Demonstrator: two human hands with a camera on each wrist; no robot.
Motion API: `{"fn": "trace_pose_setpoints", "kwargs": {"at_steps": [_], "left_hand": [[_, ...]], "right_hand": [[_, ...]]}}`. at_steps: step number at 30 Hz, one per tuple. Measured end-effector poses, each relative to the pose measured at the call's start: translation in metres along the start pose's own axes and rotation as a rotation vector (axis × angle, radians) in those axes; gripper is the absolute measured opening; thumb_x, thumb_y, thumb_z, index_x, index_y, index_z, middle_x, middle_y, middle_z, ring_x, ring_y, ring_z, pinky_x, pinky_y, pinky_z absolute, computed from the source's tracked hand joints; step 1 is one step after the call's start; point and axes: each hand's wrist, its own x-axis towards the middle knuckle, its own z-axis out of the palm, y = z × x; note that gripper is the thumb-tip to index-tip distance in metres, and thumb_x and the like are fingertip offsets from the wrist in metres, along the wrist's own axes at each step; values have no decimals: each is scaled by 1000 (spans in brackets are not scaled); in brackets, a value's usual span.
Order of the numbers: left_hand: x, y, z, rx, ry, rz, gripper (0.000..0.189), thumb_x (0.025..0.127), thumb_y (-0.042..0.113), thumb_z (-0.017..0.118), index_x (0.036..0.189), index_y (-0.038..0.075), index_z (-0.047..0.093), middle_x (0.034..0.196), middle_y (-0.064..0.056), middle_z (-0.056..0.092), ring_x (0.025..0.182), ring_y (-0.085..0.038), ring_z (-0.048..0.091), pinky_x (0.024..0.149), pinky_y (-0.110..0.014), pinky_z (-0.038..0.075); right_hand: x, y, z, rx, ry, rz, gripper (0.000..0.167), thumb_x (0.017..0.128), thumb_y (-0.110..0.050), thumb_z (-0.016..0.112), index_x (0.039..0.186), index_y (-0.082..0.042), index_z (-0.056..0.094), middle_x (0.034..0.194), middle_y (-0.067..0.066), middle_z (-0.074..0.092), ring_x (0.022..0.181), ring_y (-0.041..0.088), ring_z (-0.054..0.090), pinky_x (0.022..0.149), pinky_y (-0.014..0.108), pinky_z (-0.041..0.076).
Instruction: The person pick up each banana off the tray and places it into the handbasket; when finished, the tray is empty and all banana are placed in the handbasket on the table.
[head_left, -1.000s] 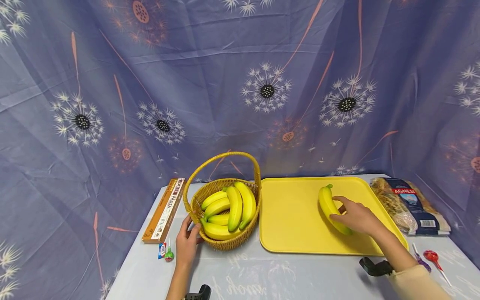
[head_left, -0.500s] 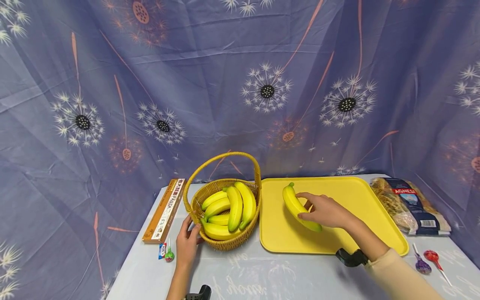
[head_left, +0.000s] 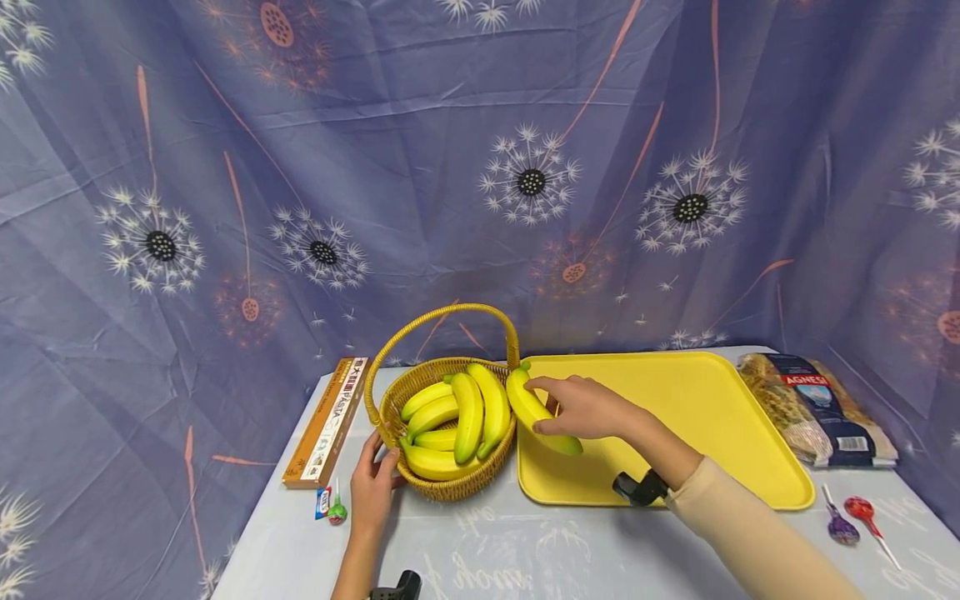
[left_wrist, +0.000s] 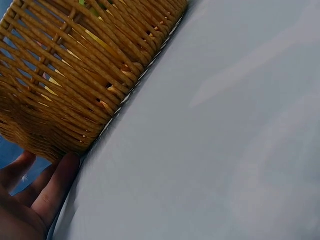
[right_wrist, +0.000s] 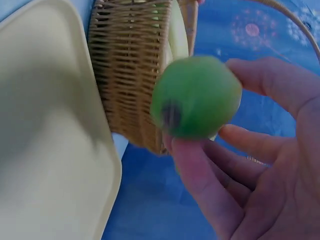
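Observation:
A banana is pinched between the thumb and fingers of my right hand, above the left edge of the yellow tray, beside the basket's right rim. In the right wrist view its green tip points at the camera, with the thumb on one side and fingers on the other. The wicker basket has a tall arched handle and holds several bananas. My left hand rests against the basket's left side. In the left wrist view its extended fingertips touch the woven wall near the base.
Left of the basket lie a pasta box, a green lollipop and a small blue packet. Right of the tray are a bag of pasta, a purple lollipop and a red lollipop. A patterned curtain hangs behind.
My right hand has carried the banana leftward across the tray, from its right half to beside the basket. My left hand and the basket have stayed in place.

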Motion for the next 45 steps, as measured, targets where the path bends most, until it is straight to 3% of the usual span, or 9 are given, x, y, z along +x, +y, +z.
{"fn": "trace_pose_setpoints", "kwargs": {"at_steps": [5,13,17,24,29,34,39,45], "left_hand": [[0,-3,-1,-1,-5,1,47,99,30,55,143,19,46,143,-9,44,97,-25,61,62,-34,59],[-1,-2,-4,-24,-2,24,46,99,26,56,143,21,47,143,-7,45,100,-29,61,61,-35,59],[-1,-2,-5,-26,-7,26,47,99,26,55,144,19,45,144,-9,44,102,-32,60,62,-36,59],[0,-2,-4,-13,8,10,45,98,27,56,143,23,47,142,-5,46,98,-24,61,61,-35,59],[0,-4,-4,-3,5,17,46,98,28,56,143,21,47,142,-8,45,98,-26,62,61,-36,59],[-2,-4,-3,-6,-5,1,47,98,29,56,143,20,46,143,-9,44,99,-27,61,62,-37,59],[0,-1,0,-10,-8,0,45,99,31,55,143,25,46,142,-2,45,99,-23,61,64,-37,59],[3,-4,-1,-6,-7,2,43,99,31,55,141,28,48,141,-3,46,97,-23,62,63,-37,59]], "right_hand": [[10,-14,0,63,-49,8,70,83,-43,71,143,-19,44,84,-5,64,68,8,59,61,31,51],[17,-39,6,100,-92,-68,72,82,-45,71,143,-21,42,88,-9,63,76,7,59,64,30,51],[31,-52,12,99,-103,-101,72,82,-46,70,144,-21,42,88,-9,64,75,6,60,63,29,52],[64,-75,18,95,-136,-137,76,84,-42,71,147,-18,36,91,-6,64,73,7,60,60,28,52],[84,-92,25,90,-163,-110,83,83,-39,73,150,-16,30,89,-7,63,75,7,60,62,27,52],[103,-101,37,179,-226,-26,94,83,-32,75,154,-15,15,77,1,65,63,26,65,62,38,56],[123,-105,45,174,-246,-6,99,84,-30,75,155,-13,9,76,4,66,57,30,64,60,32,55],[142,-109,62,194,-248,65,97,83,-32,76,155,-16,13,116,9,64,58,25,65,60,30,54]]}}
